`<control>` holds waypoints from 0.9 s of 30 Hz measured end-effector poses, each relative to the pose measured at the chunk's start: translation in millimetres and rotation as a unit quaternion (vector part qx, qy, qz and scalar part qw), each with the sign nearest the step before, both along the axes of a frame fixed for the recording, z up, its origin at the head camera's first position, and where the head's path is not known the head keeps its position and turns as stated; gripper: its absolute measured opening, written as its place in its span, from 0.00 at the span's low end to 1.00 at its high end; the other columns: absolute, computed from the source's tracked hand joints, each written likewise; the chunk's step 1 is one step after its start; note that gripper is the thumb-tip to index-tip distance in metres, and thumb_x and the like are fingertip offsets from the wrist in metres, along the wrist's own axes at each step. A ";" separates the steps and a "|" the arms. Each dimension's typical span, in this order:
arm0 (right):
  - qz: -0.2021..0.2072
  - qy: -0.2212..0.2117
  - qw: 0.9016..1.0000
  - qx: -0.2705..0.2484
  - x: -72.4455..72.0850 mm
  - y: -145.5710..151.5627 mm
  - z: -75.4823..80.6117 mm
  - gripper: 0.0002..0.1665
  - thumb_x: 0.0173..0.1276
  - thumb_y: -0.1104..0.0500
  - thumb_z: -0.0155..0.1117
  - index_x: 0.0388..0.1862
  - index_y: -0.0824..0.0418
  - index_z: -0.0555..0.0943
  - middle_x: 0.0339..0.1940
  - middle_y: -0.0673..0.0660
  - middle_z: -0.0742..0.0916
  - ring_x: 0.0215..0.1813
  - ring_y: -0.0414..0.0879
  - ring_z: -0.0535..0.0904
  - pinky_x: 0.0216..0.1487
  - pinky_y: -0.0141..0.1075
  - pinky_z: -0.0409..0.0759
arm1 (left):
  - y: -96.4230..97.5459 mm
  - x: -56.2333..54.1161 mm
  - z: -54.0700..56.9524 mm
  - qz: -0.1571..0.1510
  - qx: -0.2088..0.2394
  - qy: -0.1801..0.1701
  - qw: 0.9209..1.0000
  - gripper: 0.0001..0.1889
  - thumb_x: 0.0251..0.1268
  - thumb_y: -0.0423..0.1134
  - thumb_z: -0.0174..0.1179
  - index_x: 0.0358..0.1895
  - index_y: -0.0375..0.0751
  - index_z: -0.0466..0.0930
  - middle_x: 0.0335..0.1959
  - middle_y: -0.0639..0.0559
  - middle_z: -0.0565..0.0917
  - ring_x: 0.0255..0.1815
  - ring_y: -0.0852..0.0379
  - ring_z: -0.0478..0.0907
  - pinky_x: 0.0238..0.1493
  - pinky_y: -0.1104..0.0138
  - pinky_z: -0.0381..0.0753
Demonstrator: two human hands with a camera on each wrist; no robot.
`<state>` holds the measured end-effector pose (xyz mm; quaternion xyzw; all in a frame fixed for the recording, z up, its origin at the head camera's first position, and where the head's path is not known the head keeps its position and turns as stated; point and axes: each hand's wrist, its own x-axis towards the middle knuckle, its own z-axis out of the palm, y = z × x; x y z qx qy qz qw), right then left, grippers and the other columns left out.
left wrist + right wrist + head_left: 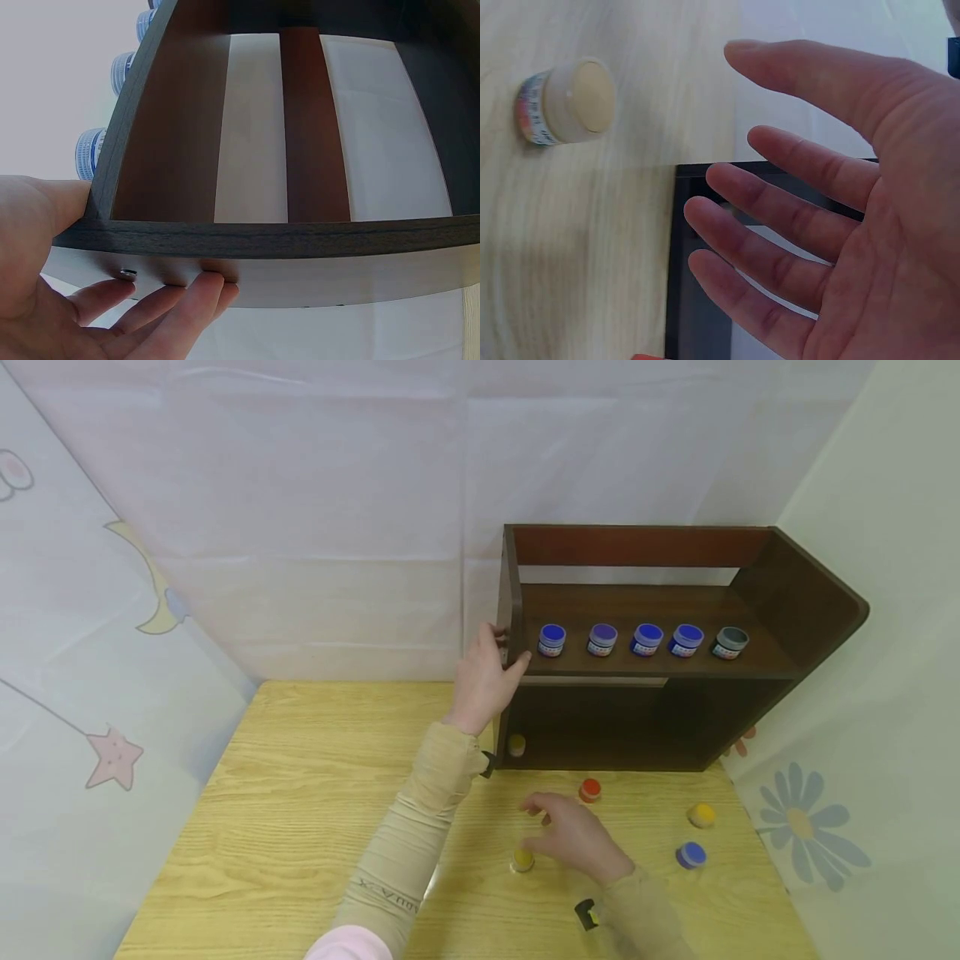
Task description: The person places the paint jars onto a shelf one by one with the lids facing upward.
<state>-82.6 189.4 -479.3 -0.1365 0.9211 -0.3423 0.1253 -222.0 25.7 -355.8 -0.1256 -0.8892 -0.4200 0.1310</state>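
My left hand [483, 681] grips the left side panel of a dark brown two-tier shelf [652, 677]. In the left wrist view its thumb lies at the front edge and the fingers [180, 307] press the panel's outer face. My right hand [573, 839] hovers over the table with fingers spread and nothing in them. Closest to it is a small paint jar with a yellow lid [522, 860], whose label shows in the right wrist view. A red-lidded jar [590, 790] stands just beyond that hand, in front of the shelf.
Several jars with blue or purple lids [647, 640] and one dark-lidded jar [730, 643] line the upper tier. A yellowish jar [517, 744] sits in the lower tier's left corner. A yellow jar [702, 815] and a blue jar [691, 855] stand at the table's right.
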 end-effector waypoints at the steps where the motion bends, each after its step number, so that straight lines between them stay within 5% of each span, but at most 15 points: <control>1: 0.005 -0.002 1.000 0.003 0.6 -0.6 -1.3 0.29 0.57 0.54 0.80 0.57 0.58 0.83 0.49 0.54 0.86 0.44 0.53 0.82 0.42 0.48 0.81 | 0.0 0.0 -0.1 0.000 0.000 0.000 1.000 0.27 0.73 0.48 0.63 0.64 0.36 0.66 0.56 0.43 0.79 0.50 0.47 0.82 0.45 0.56 0.83; 17: 0.040 -0.039 0.998 -0.008 1.6 -3.3 -37.9 0.27 0.52 0.58 0.82 0.51 0.61 0.84 0.43 0.56 0.85 0.43 0.53 0.80 0.40 0.48 0.78 | 0.3 0.0 0.2 0.000 -0.002 -0.001 1.000 0.26 0.73 0.48 0.63 0.64 0.36 0.66 0.56 0.44 0.79 0.49 0.48 0.81 0.43 0.56 0.83; 27: 0.067 -0.012 0.997 0.020 5.1 -4.9 -50.9 0.23 0.51 0.59 0.80 0.48 0.59 0.85 0.40 0.52 0.84 0.42 0.51 0.79 0.42 0.47 0.78 | 0.3 -0.5 -0.6 -0.001 0.002 0.001 1.000 0.27 0.73 0.47 0.64 0.64 0.36 0.66 0.56 0.43 0.80 0.50 0.48 0.82 0.44 0.56 0.83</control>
